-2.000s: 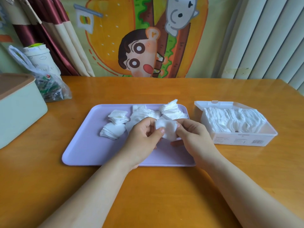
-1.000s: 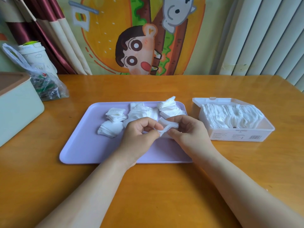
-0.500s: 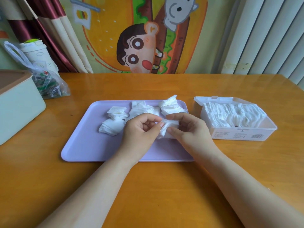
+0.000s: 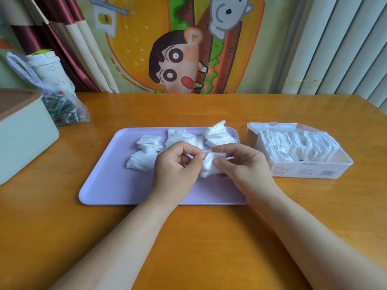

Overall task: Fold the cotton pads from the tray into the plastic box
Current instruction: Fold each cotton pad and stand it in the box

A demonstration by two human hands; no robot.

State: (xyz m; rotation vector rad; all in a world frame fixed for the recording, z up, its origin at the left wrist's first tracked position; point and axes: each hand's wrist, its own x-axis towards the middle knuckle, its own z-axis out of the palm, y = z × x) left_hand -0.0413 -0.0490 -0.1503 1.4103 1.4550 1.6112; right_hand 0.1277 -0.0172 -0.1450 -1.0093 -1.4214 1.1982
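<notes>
Head view: a half-folded cotton pad (image 4: 210,164) hangs just above the lilac tray (image 4: 109,185), pinched between thumb and curled fingertips of the left hand (image 4: 178,166) on one edge and of the right hand (image 4: 240,164) on the other. Just beyond the fingers lie several heaps of loose pads (image 4: 146,151); to the right of them the plastic box (image 4: 303,170) holds a packed row of pads (image 4: 293,147). I judge the job well begun, with this fold, its boxing and the heaps left.
</notes>
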